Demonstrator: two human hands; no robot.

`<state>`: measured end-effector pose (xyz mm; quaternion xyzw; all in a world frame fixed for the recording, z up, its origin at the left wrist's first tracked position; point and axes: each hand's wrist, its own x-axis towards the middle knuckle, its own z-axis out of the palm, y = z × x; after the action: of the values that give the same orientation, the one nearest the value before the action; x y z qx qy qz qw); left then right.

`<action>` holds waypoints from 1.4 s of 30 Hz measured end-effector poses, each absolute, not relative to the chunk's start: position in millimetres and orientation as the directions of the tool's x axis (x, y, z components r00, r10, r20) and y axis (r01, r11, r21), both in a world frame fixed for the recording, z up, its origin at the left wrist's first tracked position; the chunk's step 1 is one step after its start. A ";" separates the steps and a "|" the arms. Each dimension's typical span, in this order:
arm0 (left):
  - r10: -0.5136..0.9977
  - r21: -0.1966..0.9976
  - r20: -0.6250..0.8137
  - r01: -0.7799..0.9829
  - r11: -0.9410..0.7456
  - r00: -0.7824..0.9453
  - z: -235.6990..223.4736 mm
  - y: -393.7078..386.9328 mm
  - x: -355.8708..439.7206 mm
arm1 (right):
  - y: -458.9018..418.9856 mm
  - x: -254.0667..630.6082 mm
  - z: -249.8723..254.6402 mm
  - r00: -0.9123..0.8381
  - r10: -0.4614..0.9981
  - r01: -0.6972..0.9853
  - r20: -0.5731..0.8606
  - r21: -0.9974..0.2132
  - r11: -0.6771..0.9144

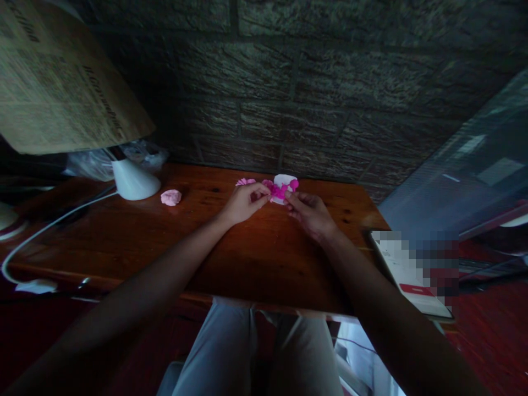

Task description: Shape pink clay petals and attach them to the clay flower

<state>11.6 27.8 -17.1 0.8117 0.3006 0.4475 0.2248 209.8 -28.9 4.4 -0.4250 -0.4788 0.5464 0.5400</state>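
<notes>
Head view: one bright pink piece (279,191), lumpy, with a rounded blob at its right end, located over the far middle part of the brown wooden table (256,258). Long axis: roughly crosswise, left to right, the rounded end slightly farther from the person and nearer the wall (322,77). Left hand (244,203): thumb and fingers closed on the left end. Right hand (310,213): thumb and fingers pinched at the lower right edge. One white item (284,180), directly behind the pink piece, partly hidden. One pink frilled piece (245,181), just beyond the left hand. One pale pink lump (170,197), to the left, beside the white lamp base (135,181). One tan lampshade (70,82), printed with writing: large letters ending in "ction" at upper left; a second slanted line, not securely legible; small print too blurred to read. One booklet (396,264), at the table's right, red label on its page, wording illegible, partly masked by pixel blocks.
</notes>
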 end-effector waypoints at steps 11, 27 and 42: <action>0.671 0.608 0.598 0.298 -0.736 0.439 -15.4 28.4 9.7 | -31.0 208.2 4.5 -0.106 0.994 -0.192 -0.020 -0.981 -0.040; 0.669 0.597 0.625 0.306 -0.742 0.402 -13.4 27.1 9.9 | -33.1 209.3 6.2 -0.073 0.997 -0.198 0.016 -0.980 0.001; 0.694 0.619 0.596 0.319 -0.718 0.404 -11.2 25.6 9.5 | -34.8 209.2 14.1 -0.102 0.978 -0.249 0.180 -0.957 0.150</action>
<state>9.5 25.6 -11.2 0.8114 0.3120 0.4478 0.2090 209.2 -34.8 14.1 -0.3604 -0.5062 0.5431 0.5648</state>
